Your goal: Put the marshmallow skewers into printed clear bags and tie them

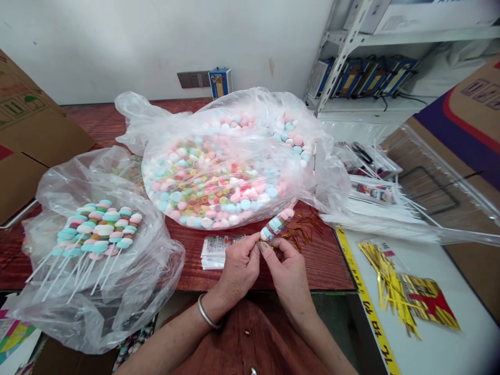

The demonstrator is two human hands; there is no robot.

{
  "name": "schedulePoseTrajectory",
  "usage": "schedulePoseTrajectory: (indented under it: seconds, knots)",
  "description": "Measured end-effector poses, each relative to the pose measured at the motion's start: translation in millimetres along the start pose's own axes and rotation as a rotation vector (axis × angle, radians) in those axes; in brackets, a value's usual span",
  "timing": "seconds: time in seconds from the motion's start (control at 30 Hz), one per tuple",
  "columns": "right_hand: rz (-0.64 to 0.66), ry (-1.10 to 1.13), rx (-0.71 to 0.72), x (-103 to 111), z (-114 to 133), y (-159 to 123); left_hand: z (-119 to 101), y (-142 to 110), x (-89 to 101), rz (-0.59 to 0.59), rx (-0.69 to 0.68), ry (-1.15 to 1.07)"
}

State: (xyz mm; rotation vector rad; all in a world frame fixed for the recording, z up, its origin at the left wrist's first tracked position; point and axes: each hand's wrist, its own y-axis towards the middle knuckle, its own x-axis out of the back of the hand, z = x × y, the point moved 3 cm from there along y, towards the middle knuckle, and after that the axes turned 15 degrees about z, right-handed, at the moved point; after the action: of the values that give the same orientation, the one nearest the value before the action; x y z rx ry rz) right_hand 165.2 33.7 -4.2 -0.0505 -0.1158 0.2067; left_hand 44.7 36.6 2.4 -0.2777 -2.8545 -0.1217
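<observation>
My left hand and my right hand meet at the table's front edge, both closed in a pinch. Between their fingertips is the lower end of a marshmallow skewer in a clear printed wrapper, tilted up to the right. A tiny gold bit shows at the pinch, too small to make out. Loose gold twist ties lie just beyond my right hand. A stack of printed clear bags lies beside my left hand.
A big clear bag of marshmallows and ring candies fills the table's middle. Unwrapped marshmallow skewers lie on plastic at left. At right are white sticks, yellow twist ties and a cardboard box. Another box stands left.
</observation>
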Motion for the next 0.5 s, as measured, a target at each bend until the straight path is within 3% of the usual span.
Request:
schedulePoseTrajectory:
  seconds: [0.13,0.23,0.3,0.43,0.5]
  knots:
    - [-0.076,-0.149,0.064,0.0,4.4,-3.3,3.7,2.8,-4.3,0.046,0.087,-0.234]
    - [-0.059,-0.354,0.222,4.4,13.2,-8.4,0.0,7.5,-0.4,0.214,0.099,-0.578]
    - [-0.007,-0.455,0.318,10.1,19.0,-12.2,-8.6,8.7,8.1,0.343,0.049,-0.641]
    - [-0.013,-0.518,0.337,28.7,31.0,-19.5,-28.5,3.1,19.1,0.571,-0.128,-0.286]
    - [-0.02,-0.477,0.312,33.9,37.5,-24.5,-32.5,0.4,17.0,0.58,-0.172,-0.087]
